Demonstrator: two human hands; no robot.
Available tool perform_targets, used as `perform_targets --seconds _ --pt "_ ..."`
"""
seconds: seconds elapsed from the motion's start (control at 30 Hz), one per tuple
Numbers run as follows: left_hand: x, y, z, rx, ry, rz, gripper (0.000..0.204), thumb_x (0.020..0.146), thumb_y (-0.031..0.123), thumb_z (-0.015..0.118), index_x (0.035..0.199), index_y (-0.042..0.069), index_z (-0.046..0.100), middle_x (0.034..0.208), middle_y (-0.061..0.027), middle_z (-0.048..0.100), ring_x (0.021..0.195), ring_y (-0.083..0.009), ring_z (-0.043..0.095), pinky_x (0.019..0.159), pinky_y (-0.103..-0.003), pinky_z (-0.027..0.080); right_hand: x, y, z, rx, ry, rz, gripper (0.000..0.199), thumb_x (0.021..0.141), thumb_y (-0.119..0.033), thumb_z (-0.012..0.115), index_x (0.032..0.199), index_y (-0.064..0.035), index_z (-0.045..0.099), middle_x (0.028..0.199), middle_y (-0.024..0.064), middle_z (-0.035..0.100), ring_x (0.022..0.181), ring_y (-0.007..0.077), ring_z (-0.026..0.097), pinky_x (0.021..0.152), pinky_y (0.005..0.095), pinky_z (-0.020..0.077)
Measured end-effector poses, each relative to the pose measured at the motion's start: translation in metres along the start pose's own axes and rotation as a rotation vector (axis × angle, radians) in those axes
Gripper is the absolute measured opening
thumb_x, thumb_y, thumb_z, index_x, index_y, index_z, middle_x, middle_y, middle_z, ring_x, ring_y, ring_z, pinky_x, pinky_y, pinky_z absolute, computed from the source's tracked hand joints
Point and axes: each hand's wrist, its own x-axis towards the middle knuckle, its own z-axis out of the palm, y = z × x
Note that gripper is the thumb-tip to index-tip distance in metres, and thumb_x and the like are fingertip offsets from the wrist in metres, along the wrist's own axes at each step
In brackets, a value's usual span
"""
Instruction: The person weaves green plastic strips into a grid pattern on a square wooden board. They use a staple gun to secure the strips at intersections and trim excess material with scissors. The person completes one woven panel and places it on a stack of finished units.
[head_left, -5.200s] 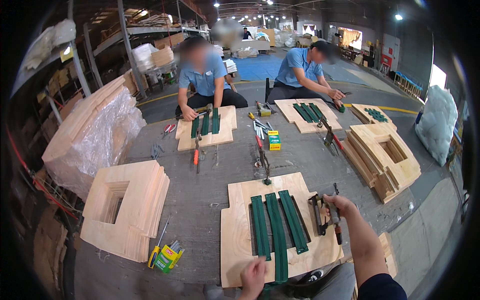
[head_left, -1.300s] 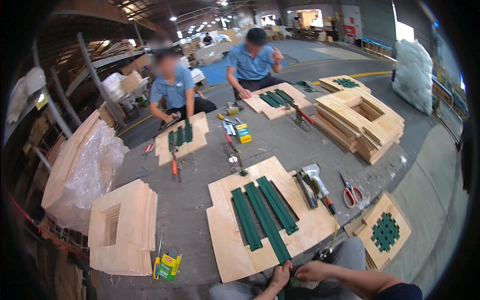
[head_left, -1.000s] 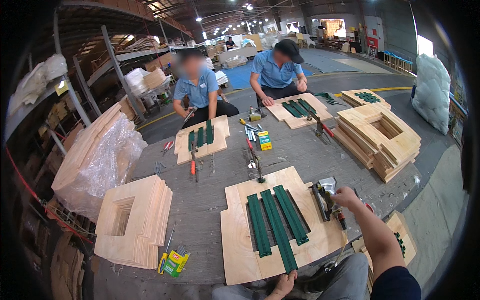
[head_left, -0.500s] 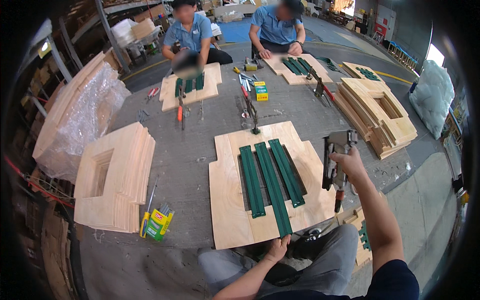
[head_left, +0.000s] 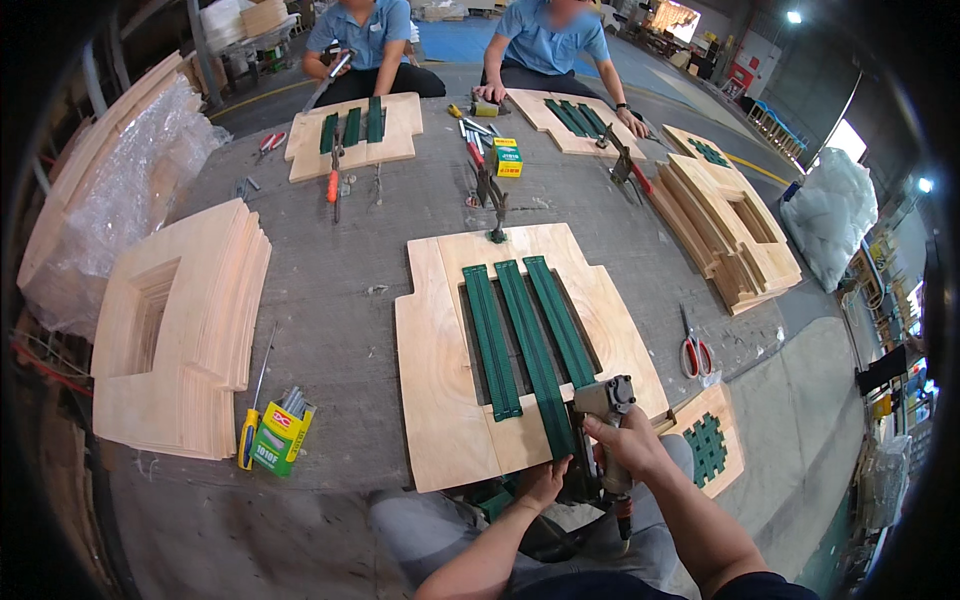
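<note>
My right hand [head_left: 634, 444] is wrapped round the handle of a metal staple gun [head_left: 606, 397]. Its nose is close to the near end of the middle green webbing strap [head_left: 536, 365]; whether it touches is hidden. At the board's near edge, my left hand [head_left: 543, 484] has its fingers pinched on that strap's end. The pale plywood board [head_left: 435, 370] lies in front of me with a rectangular opening, spanned lengthwise by the middle strap, a left strap [head_left: 490, 340] and a right strap [head_left: 558, 315]. A clamp tool [head_left: 493, 200] stands at the board's far edge.
Cut plywood boards are stacked at left [head_left: 170, 340] and right [head_left: 730, 225]. A screwdriver [head_left: 250, 435] and yellow-green box [head_left: 282, 438] lie left; red-handled scissors [head_left: 696, 350] lie right. Beside my knee is a board with woven webbing [head_left: 708, 447]. Two people in blue shirts sit opposite.
My right hand has brought the staple gun left and down to the middle strap's near end. My left hand keeps its pinch. The left co-worker now holds up a long tool. My view has shifted.
</note>
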Motion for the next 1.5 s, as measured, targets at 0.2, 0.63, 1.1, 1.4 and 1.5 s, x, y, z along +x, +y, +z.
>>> perform_targets --seconds 0.2,0.63,1.1,1.4,1.5 --pt "-0.001 0.0 -0.006 -0.032 -0.234 -0.163 0.051 0.103 0.049 0.052 0.13 0.009 0.064 0.129 -0.019 0.066 0.121 -0.0411 0.059 0.1 -0.05 0.047 0.003 -0.004 0.011 -0.052 0.018 0.002 0.024 0.096 -0.02 0.07 0.107 0.001 0.067 0.071 0.0034 0.063 0.056 0.0127 0.059 0.051 0.031 0.048" --pt "0.003 0.006 -0.014 -0.038 -0.199 -0.066 0.043 0.103 0.041 0.052 0.128 0.008 0.064 0.126 -0.0201 0.066 0.118 -0.0424 0.06 0.1 -0.052 0.046 0.002 -0.007 0.028 -0.144 0.048 -0.02 0.026 0.095 -0.019 0.072 0.113 -0.0002 0.066 0.065 0.0015 0.059 0.05 0.011 0.054 0.047 0.03 0.0429" --pt "-0.002 0.003 -0.011 0.122 -0.092 0.051 0.039 0.098 0.028 0.051 0.126 0.004 0.061 0.126 -0.0223 0.063 0.118 -0.0429 0.059 0.102 -0.05 0.046 -0.006 -0.004 0.048 -0.105 0.003 -0.041 0.023 0.095 -0.02 0.073 0.108 -0.002 0.065 0.063 0.0002 0.058 0.05 0.0116 0.054 0.047 0.0304 0.0428" --pt "-0.002 0.027 -0.021 -0.397 -0.237 -0.268 0.039 0.105 0.037 0.05 0.109 0.002 0.067 0.087 -0.0096 0.068 0.073 -0.029 0.063 0.071 -0.039 0.052 -0.006 0.013 0.003 0.042 0.13 -0.098 0.022 0.092 -0.018 0.074 0.104 -0.0019 0.065 0.072 0.0021 0.062 0.055 0.0127 0.057 0.049 0.0314 0.0453" --pt "-0.014 0.06 -0.023 -0.806 -0.164 -0.575 0.04 0.107 0.039 0.051 0.106 0.004 0.071 0.083 -0.0033 0.067 0.048 -0.0118 0.052 0.046 -0.029 0.043 -0.009 0.019 -0.019 0.095 0.194 -0.107 0.019 0.092 -0.018 0.073 0.1 -0.002 0.065 0.071 0.0025 0.062 0.053 0.0128 0.057 0.048 0.0304 0.0454"
